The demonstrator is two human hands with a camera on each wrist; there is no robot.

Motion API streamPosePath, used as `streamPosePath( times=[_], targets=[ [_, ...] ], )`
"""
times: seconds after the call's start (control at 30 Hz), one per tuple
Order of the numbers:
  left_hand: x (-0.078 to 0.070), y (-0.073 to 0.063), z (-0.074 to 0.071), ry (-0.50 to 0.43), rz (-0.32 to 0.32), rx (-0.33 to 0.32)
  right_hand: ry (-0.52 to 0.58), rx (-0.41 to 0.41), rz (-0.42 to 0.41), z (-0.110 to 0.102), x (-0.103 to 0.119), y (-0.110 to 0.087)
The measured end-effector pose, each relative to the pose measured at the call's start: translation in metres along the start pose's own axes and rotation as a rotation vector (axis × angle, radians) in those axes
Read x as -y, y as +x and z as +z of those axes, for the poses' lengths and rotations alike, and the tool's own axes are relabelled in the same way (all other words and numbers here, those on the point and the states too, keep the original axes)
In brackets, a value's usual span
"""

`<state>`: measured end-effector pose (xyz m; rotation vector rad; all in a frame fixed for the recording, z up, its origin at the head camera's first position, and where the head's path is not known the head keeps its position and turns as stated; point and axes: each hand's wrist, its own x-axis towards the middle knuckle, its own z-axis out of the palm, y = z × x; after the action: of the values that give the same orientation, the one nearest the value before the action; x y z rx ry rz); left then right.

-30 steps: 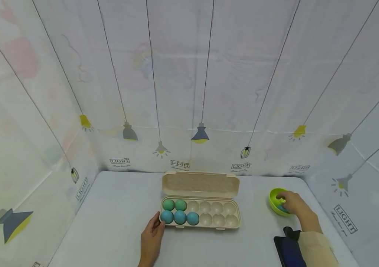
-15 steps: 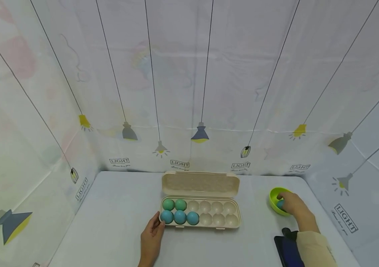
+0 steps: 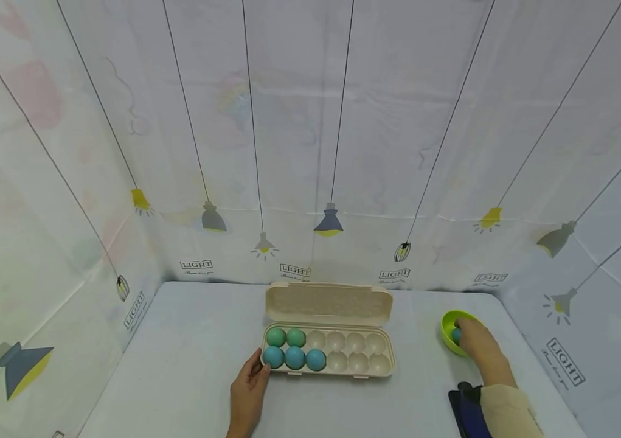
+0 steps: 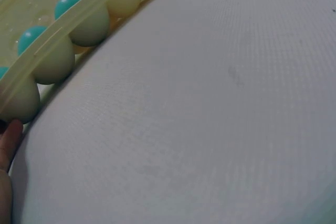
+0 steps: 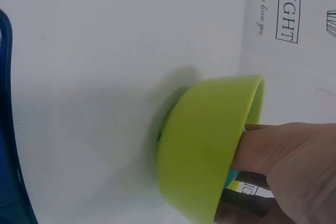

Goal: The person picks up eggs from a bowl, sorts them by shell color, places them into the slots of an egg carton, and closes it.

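Note:
A cream egg carton [image 3: 329, 304] lies open at mid-table, its lid tipped back. Two green eggs [image 3: 276, 336] sit at the left of its back row, and three blue eggs [image 3: 295, 357] at the left of its front row. My left hand [image 3: 249, 392] grips the carton's left front corner; a fingertip [image 4: 11, 135] shows under an end cup in the left wrist view. On the right, my right hand [image 3: 480, 345] reaches into a lime-green bowl [image 5: 199, 145], fingers and thumb around another blue egg [image 3: 456, 336]. The bowl's wall hides most of this egg in the right wrist view.
A dark blue and black flat object [image 3: 471, 413] lies on the white table [image 3: 190, 365] under the right forearm. White sheets printed with hanging lamps [image 3: 329, 222] stand behind the table and along both sides.
My right hand has shifted slightly left inside the bowl, and the blue egg at its fingers has moved a little left with it. The left hand and the carton have stayed put.

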<state>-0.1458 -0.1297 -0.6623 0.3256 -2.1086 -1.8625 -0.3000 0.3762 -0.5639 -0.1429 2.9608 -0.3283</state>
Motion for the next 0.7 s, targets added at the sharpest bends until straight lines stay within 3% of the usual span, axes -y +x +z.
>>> streamPosePath(
  times=[0.2, 0.33, 0.5, 0.7],
  targets=[
    [-0.001, 0.000, -0.001, -0.003, -0.002, 0.007, -0.003, -0.022, 0.010, 0.003, -0.002, -0.002],
    [0.004, -0.001, -0.002, -0.003, 0.031, 0.011, 0.029, -0.055, 0.036, 0.004, -0.002, -0.011],
    [0.002, -0.002, -0.003, -0.013, 0.067, 0.007, 0.053, -0.209, 0.007, -0.001, 0.005, -0.022],
    [-0.004, -0.001, -0.004, -0.016, 0.072, 0.007, 0.137, -0.381, -0.004, -0.009, 0.028, -0.032]
  ],
)
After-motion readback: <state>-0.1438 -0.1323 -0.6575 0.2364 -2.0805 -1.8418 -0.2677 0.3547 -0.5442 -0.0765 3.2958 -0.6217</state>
